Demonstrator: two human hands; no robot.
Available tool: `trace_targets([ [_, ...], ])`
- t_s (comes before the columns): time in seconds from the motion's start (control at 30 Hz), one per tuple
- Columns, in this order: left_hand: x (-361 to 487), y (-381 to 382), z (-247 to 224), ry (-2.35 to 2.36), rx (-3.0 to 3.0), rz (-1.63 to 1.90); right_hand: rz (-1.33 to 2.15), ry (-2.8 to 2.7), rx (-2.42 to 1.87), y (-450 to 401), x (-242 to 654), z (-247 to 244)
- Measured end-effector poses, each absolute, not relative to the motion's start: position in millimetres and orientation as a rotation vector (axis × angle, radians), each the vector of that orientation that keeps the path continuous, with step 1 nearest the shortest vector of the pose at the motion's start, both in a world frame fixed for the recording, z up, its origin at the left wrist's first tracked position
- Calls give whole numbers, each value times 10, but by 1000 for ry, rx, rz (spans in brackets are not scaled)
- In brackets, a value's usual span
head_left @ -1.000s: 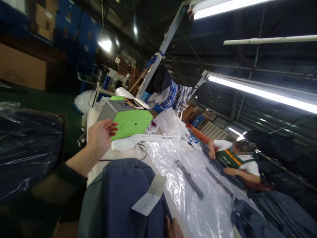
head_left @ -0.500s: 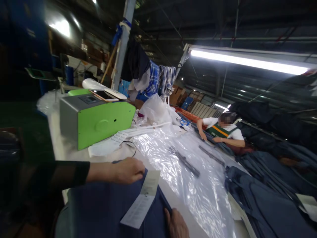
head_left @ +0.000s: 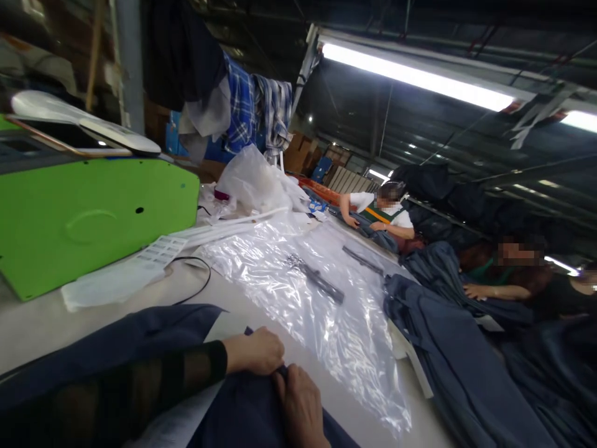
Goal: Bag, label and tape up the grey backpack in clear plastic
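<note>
A navy garment (head_left: pixel 242 407) lies across the near edge of the table, folded or bunched under my arms. My left hand (head_left: pixel 265 350) is closed on its upper edge, fingers curled in. Right beside it, almost touching, my right hand (head_left: pixel 302 398) pinches the same edge between thumb and fingers. Under my left forearm a printed white paper tag (head_left: pixel 180 410) shows in part. My left sleeve hides much of the cloth and the paper.
Clear plastic bags (head_left: pixel 280 298) spread over the table (head_left: pixel 252 326) ahead. A green machine (head_left: pixel 97 218) stands left, with a phone (head_left: pixel 69 138) on top. Dark blue garments (head_left: pixel 466 348) are piled at right. One co-worker (head_left: pixel 380 214) handles cloth across the table; others sit farther right.
My view has swung right and closer to the table. My left hand has come over to my right hand at the garment's edge. The long paper tag is now mostly covered by my arm.
</note>
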State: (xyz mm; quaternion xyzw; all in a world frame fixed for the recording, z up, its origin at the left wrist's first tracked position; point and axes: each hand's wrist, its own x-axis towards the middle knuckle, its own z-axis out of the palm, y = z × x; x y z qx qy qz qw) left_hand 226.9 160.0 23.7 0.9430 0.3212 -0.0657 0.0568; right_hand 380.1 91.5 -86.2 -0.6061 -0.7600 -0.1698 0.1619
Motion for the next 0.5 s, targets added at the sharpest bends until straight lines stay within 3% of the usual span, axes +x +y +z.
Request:
trace_targets([
  [0.3,1516,1507,1058,1071,2716,-659,-288,-2218,-1772,883,3809,-823],
  [0.5,1368,1300,1239,965,2726,-816,-296,-2223,-1785,889,3807,-827],
])
